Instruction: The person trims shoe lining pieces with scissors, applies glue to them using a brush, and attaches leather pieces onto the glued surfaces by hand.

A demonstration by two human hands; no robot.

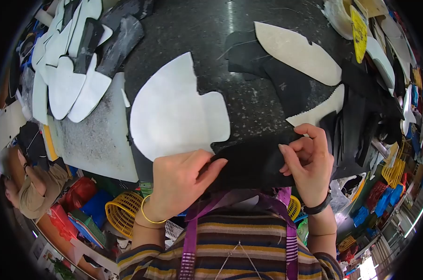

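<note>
My left hand (181, 179) is closed at the left end of a black sheet of material (251, 163), its thumb and forefinger pressed together. Its knuckles overlap the lower edge of a large white cut-out piece (174, 112) with a rounded outline and a notch. At the right end of the black sheet, my right hand (309, 161) has its fingers curled in and its thumb over the material; the exact grip is partly hidden. Just above that hand lies a pale piece with a zigzag edge (319, 107). A longer beige piece (298, 51) rests farther back.
The dark speckled tabletop (183, 28) carries white cut pieces (69, 86) piled at the left, beside a worn pale board (97, 130). Black scraps (361, 112) lie at the right. Below the table edge stands a yellow basket (124, 212). Another person (36, 186) is at far left.
</note>
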